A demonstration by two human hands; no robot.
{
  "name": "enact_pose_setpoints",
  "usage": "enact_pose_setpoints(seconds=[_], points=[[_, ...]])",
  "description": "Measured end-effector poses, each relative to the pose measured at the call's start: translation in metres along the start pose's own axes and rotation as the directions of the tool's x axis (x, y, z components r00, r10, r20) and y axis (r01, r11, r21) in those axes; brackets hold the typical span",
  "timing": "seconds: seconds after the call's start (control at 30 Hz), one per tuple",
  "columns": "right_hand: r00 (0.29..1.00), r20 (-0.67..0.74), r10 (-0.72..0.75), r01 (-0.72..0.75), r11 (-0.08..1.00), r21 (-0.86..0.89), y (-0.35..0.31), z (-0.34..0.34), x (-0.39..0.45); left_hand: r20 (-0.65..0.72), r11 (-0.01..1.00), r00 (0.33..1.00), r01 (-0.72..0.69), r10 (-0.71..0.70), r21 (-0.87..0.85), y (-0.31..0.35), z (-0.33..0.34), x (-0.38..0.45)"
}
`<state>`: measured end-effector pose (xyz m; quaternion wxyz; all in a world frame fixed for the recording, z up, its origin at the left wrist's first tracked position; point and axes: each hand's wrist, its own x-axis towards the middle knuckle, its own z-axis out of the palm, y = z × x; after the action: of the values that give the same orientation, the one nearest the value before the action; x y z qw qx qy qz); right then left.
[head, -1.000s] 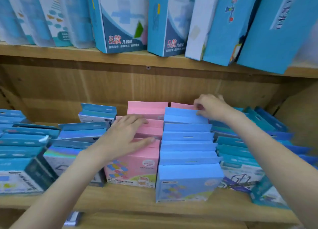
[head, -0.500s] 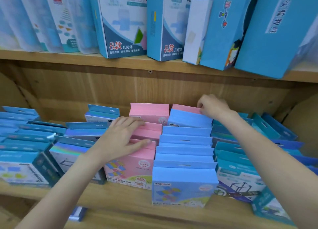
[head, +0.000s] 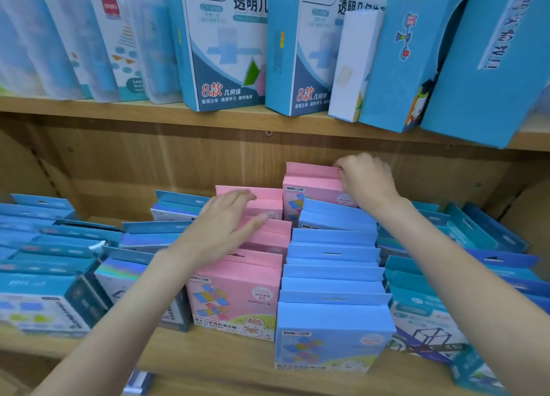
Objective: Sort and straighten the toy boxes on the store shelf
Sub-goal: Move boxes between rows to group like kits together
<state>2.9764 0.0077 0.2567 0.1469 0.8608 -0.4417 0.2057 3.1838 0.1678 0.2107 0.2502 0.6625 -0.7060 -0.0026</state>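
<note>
Wooden shelf holds rows of toy boxes. Blue row has a stray pink box at its back; right hand pinches it, likely to re-sort. Left hand rests flat, fingers spread, steadying pink row.
</note>
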Motion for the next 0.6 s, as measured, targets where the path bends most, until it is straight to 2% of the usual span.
enact_pose_setpoints(seconds=[0.1, 0.2, 0.3, 0.43, 0.6], points=[[0.999, -0.01, 0.039, -0.038, 0.999, 0.018, 0.006, 0.003, -0.001, 0.088, 0.998, 0.994, 0.064, -0.064, 0.007, -0.015, 0.004, 0.034], [0.997, -0.017, 0.082, -0.081, 0.996, 0.041, 0.012, 0.003, -0.004, 0.194, 0.983, 0.968, 0.134, -0.157, 0.127, -0.021, 0.01, 0.058], [0.993, -0.036, 0.108, -0.106, 0.993, 0.054, 0.014, 0.001, -0.007, 0.158, 0.966, 0.968, 0.164, -0.196, 0.198, -0.021, 0.01, 0.07], [0.993, -0.045, 0.108, -0.104, 0.99, 0.093, 0.007, -0.001, -0.009, 0.099, 0.984, 0.99, 0.09, -0.105, 0.151, -0.028, 0.003, 0.071], [0.997, -0.062, 0.035, -0.022, 0.982, 0.186, -0.031, 0.002, 0.004, 0.052, 0.995, 0.997, 0.045, -0.049, 0.086, -0.027, 0.001, 0.061]])
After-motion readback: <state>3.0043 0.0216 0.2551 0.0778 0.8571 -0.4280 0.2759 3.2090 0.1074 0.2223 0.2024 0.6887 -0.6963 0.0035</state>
